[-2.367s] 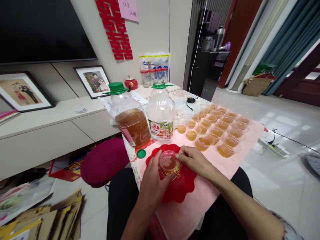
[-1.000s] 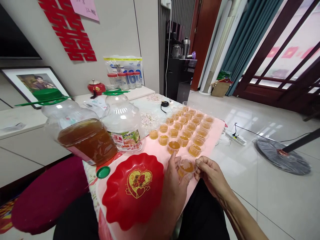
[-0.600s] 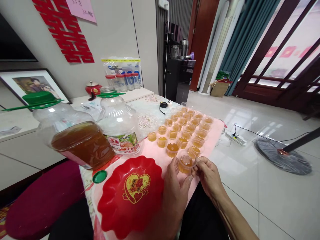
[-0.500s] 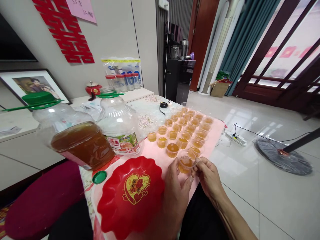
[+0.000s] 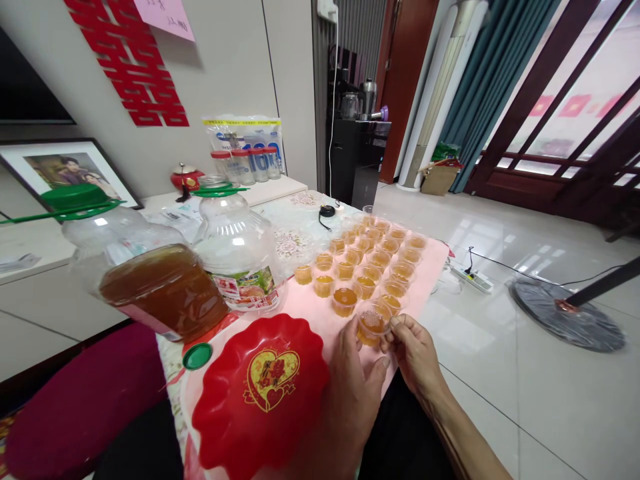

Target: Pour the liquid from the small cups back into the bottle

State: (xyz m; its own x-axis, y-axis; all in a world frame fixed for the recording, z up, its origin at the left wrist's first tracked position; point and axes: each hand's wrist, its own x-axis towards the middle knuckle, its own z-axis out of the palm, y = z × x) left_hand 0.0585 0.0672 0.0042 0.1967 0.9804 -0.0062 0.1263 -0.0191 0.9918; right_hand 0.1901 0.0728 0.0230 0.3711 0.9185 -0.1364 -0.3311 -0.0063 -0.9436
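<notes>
Both my hands hold a small clear plastic cup (image 5: 373,323) of amber liquid at the near end of the cup rows. My left hand (image 5: 357,383) cups it from the left and below, fingers curled. My right hand (image 5: 416,352) pinches its right rim. Beyond it, several filled cups (image 5: 380,257) stand in rows on a pink cloth (image 5: 425,273). A red scalloped plate (image 5: 260,387) with a heart design lies to the left of my hands.
A large jug of amber liquid (image 5: 155,280) with a green lid and an empty clear jug (image 5: 237,253) stand behind the plate. A loose green cap (image 5: 197,355) lies nearby. A power strip (image 5: 470,275) and fan base (image 5: 565,313) sit on the tiled floor at right.
The cup was over the red plate, then carried right to the near end of the cup rows. In the last half second my hands barely shifted.
</notes>
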